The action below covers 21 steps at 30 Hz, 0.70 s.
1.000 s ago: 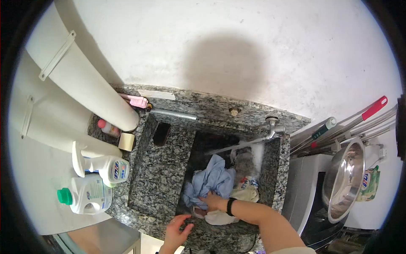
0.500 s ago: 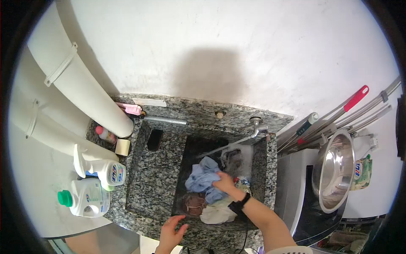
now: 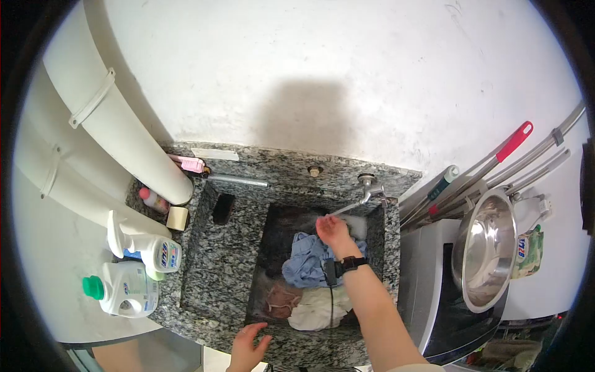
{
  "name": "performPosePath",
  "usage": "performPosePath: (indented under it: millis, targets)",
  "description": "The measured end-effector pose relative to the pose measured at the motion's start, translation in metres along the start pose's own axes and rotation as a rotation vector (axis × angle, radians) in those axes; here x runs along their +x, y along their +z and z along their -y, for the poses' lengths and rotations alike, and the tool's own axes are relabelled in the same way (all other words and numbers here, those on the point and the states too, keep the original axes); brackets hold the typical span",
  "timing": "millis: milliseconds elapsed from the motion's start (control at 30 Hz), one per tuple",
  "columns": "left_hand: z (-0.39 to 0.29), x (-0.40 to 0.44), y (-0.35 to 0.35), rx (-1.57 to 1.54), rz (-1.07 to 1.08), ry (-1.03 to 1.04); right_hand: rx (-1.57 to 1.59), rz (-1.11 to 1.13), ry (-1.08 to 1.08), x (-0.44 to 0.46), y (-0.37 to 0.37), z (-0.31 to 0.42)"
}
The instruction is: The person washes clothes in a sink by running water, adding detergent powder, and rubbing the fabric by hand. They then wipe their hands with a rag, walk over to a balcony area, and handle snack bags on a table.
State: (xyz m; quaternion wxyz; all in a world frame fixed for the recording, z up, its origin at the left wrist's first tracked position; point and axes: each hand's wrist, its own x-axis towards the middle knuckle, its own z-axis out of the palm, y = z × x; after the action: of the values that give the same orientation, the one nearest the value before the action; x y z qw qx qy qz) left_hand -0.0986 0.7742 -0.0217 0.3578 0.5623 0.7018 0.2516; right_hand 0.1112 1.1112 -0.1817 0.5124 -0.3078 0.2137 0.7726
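Observation:
My right hand, with a dark band on its wrist, is in the water stream just below the tap. It holds nothing, and its fingers are loosely spread. Beneath its wrist, a crumpled blue cloth lies in the stone sink basin. Nearer me in the same basin are a white cloth and a brownish-pink cloth, both wet and bunched up. My left hand hovers by the sink's front edge, fingers apart and empty.
On the left ledge stand a spray bottle, a detergent jug with a green cap, a soap block and a pink brush. A dark brush lies on the washboard slope. At right, a steel basin leans beside mop handles.
My right hand has let go of the blue cloth and moved up and away from me into the water stream. The blue cloth now lies more spread out. My left hand has dropped slightly.

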Motion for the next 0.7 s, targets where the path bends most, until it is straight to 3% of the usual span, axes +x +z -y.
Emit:
performPosePath:
  millis: [300,467,567,700]
  targets:
    - [0.005,-0.014,-0.004,-0.033,-0.068,-0.061,0.092,-0.105,0.024,0.051,-0.008,-0.008]
    - [0.011,-0.020,-0.004,-0.044,-0.093,-0.078,0.086,-0.091,-0.004,0.111,-0.060,-0.011]
    - [0.011,-0.021,-0.005,-0.061,-0.066,-0.181,0.065,-0.113,0.003,0.102,-0.060,-0.013]
    - [0.015,-0.021,-0.001,-0.053,-0.088,-0.150,-0.042,-0.139,0.004,0.062,-0.031,-0.013]
